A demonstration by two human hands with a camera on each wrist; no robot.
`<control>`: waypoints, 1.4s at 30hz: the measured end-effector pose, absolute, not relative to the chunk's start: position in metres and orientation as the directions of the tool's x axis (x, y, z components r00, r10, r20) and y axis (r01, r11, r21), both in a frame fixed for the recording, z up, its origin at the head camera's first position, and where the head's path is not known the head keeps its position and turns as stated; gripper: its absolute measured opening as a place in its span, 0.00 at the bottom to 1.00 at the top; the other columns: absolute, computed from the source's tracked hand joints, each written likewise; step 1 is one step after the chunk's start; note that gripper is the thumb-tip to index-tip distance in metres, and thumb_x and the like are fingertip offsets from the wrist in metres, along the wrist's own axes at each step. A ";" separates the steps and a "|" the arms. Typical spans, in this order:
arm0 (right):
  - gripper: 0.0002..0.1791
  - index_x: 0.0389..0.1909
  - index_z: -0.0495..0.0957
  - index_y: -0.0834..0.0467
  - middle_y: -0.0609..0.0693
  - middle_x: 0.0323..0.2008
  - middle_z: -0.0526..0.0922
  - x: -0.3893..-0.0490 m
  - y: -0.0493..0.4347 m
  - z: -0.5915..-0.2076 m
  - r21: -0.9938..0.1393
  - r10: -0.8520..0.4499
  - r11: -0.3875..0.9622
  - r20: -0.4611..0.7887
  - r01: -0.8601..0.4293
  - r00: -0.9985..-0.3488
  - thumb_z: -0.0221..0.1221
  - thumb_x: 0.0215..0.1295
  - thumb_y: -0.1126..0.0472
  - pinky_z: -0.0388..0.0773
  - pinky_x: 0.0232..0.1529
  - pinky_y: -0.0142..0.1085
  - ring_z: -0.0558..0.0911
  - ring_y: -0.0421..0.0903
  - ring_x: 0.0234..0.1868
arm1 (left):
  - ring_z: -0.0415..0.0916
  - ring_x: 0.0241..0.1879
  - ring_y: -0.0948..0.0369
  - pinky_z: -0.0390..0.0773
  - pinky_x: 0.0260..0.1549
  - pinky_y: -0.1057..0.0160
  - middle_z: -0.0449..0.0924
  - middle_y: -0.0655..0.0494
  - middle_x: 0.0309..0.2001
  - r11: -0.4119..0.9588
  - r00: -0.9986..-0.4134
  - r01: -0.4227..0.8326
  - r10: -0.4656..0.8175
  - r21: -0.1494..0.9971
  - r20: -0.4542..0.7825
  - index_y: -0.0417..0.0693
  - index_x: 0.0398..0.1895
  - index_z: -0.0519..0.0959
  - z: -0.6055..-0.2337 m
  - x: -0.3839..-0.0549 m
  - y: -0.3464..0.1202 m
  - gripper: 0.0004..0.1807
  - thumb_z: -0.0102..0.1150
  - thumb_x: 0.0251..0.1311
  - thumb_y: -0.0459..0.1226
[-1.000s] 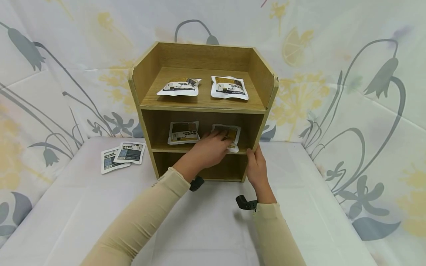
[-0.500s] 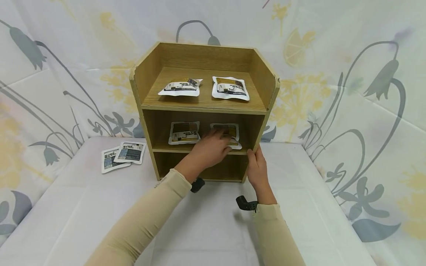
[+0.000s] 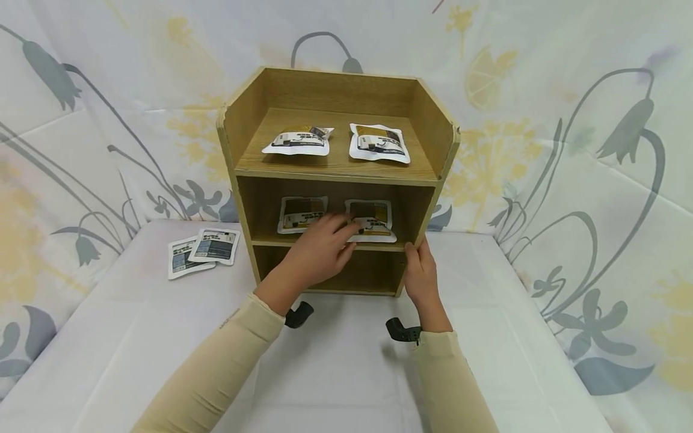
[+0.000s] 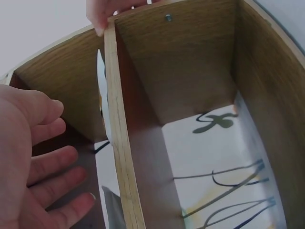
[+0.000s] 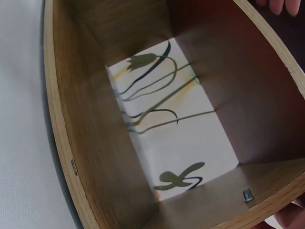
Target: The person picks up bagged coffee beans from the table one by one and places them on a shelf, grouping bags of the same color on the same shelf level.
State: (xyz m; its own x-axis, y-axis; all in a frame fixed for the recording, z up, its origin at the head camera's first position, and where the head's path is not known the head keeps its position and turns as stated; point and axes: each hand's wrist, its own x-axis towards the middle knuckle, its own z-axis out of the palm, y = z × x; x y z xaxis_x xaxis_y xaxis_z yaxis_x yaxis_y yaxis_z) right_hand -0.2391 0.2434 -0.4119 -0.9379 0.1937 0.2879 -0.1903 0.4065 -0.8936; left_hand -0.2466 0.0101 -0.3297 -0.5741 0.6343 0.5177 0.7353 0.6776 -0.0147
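My left hand [image 3: 318, 249] is at the middle level of a small wooden shelf [image 3: 338, 176], fingers spread and holding nothing. It hovers between two white-edged foil pouches with brown and yellow print: the left pouch [image 3: 301, 211], partly behind the fingers, and the right pouch [image 3: 373, 231], whose lower part lies at the board's front edge. In the left wrist view the left hand [image 4: 43, 167] has its fingers loosely extended, apart from the white pouch edge [image 4: 102, 90]. My right hand [image 3: 421, 273] grips the shelf's right side panel, thumb at the front edge.
On the top board lie a left pouch [image 3: 299, 141] and a right pouch [image 3: 379, 143]. Two overlapping pouches with blue-grey print [image 3: 215, 246] rest on the white tabletop [image 3: 335, 361], left of the shelf. A flower-print cloth [image 3: 541, 150] hangs behind.
My left hand has drawn away from the right pouch on the middle board and shifted left. That pouch has turned to lie straighter. The right hand keeps its grip.
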 end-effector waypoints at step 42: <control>0.30 0.67 0.64 0.56 0.59 0.63 0.72 -0.246 0.241 -0.397 -0.889 0.270 0.455 0.201 -0.059 -0.941 0.40 0.74 0.41 0.70 0.62 0.55 0.72 0.57 0.62 | 0.77 0.52 0.50 0.77 0.51 0.49 0.81 0.48 0.49 0.667 -0.576 0.734 0.511 0.128 0.638 0.44 0.51 0.81 -0.357 -0.221 -0.076 0.16 0.62 0.59 0.34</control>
